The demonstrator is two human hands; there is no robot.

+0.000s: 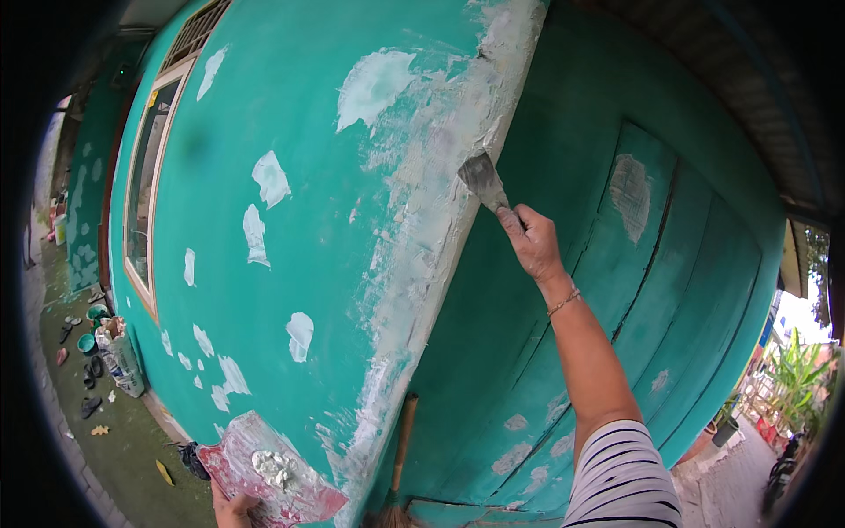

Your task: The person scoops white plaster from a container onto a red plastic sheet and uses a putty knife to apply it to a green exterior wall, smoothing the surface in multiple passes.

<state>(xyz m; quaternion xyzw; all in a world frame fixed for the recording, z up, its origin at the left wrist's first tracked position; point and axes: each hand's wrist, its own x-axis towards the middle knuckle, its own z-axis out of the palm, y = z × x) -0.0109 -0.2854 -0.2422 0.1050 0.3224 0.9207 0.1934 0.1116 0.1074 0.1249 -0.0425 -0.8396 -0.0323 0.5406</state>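
My right hand (533,239) is closed round the handle of a putty knife (482,179). The knife's grey blade lies at the corner edge of the green wall (229,290), against a broad band of white putty (422,220) that runs along the corner. Low in the view, my left hand (232,509) grips the edge of a red, putty-smeared board (308,493). A lump of white putty (275,469) sits on that board. Several white patches dot the wall, a large one (374,88) near the top. Only part of my left hand shows.
A broom (404,440) leans in the corner by the green door panels (651,229). At the left, a sack (119,356), green bowls (86,343) and several shoes (91,407) lie along the wall. A framed window (150,176) is farther left; potted plants (792,370) stand far right.
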